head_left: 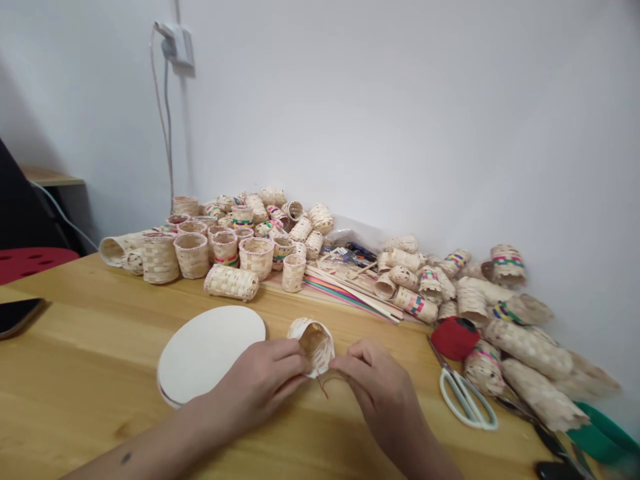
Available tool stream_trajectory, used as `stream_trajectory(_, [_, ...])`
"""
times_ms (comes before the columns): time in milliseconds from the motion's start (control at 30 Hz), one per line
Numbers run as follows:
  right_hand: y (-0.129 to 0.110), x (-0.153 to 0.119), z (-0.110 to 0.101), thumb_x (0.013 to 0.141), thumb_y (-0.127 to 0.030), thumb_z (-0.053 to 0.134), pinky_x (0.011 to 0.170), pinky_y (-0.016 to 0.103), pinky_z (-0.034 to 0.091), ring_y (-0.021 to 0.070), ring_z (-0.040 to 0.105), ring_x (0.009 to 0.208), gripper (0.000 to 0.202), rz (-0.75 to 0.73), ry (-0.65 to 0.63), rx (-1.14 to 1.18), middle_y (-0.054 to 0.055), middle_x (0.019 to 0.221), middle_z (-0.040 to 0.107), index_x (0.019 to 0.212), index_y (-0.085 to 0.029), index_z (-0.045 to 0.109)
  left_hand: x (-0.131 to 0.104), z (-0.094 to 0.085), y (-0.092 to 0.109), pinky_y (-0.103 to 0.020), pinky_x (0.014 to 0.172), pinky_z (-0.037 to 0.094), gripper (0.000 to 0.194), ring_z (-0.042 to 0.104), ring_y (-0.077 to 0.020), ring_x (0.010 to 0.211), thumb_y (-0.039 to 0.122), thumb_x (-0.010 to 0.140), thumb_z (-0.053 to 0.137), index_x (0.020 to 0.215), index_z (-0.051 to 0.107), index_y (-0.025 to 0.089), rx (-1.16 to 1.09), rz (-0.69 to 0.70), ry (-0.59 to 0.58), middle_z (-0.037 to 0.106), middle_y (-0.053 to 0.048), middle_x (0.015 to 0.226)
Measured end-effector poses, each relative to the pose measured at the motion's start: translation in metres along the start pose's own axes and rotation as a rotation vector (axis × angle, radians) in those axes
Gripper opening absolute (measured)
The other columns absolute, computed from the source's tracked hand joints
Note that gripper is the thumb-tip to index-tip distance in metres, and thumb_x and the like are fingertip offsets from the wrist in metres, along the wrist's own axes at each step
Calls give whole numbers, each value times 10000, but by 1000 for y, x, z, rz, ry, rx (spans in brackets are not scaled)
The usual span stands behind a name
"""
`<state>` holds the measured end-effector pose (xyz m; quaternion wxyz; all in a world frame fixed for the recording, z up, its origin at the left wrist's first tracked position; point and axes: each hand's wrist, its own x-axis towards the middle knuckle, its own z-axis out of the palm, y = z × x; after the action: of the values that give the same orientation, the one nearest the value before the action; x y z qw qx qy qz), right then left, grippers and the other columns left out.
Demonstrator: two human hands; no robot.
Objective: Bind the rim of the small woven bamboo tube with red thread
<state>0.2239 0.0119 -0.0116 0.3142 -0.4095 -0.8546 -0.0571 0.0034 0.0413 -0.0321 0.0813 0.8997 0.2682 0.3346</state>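
A small woven bamboo basket [296, 328] lies tilted on the table with its mouth toward me. My left hand [270, 375] is closed on the left side of its rim, thumb and fingers pinching the edge. At the rim's lower right, my right hand [373, 380] is closed in a pinch; the fingertips meet at the basket's edge beside a red thread [324, 387]. The thread's loose end hangs below the rim. Whether the right fingers grip thread or rim is hard to see, but thread runs to them. A white round board [210, 353] lies left of the basket.
Several finished woven baskets [193, 253] stand along the wall at the left. More unfinished ones [530, 347] pile up at the right, near a red thread spool [455, 338] and white-handled scissors [467, 399]. Coloured strips [350, 293] lie between the piles. A phone [20, 316] rests at the left edge.
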Motion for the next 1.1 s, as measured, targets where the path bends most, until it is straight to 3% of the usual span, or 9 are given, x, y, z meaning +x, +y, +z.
stream_trajectory(200, [-1, 0, 3, 935, -115, 450, 570, 230, 312, 145, 482, 673, 233, -49, 19, -22, 17, 733, 558, 858, -205, 651, 0, 3, -1, -230, 574, 356, 239, 527, -133, 653, 170, 962, 426, 838, 630, 160, 33, 70, 29, 598, -37, 761])
stream_trajectory(567, [0, -2, 7, 954, -119, 415, 546, 246, 243, 136, 438, 647, 301, -73, 13, -46, 4, 701, 523, 823, -221, 666, -2, 3, 2, -233, 589, 357, 214, 527, -136, 679, 173, 962, 429, 908, 636, 158, 20, 65, -51, 589, -39, 793])
stream_trajectory(867, [3, -3, 6, 918, -88, 464, 552, 248, 237, 135, 443, 666, 249, -76, -24, -19, 1, 730, 529, 836, -225, 654, -1, 2, 3, -230, 560, 332, 208, 510, -124, 646, 160, 946, 451, 868, 644, 156, 21, 83, -47, 572, -28, 764])
stream_trajectory(967, [1, -1, 2, 882, -71, 533, 559, 248, 237, 135, 456, 683, 204, -56, -73, -22, -2, 740, 536, 831, -224, 658, 0, -1, 5, -223, 579, 354, 200, 540, -128, 669, 152, 942, 459, 879, 649, 153, -21, 79, -71, 594, -34, 786])
stream_trajectory(1100, [-6, 10, -16, 849, -70, 598, 577, 250, 252, 141, 484, 719, 189, -39, -233, -30, -4, 776, 572, 851, -242, 675, 3, -11, 11, -213, 651, 400, 183, 590, -142, 763, 157, 945, 468, 957, 651, 172, -123, 77, -129, 636, -47, 889])
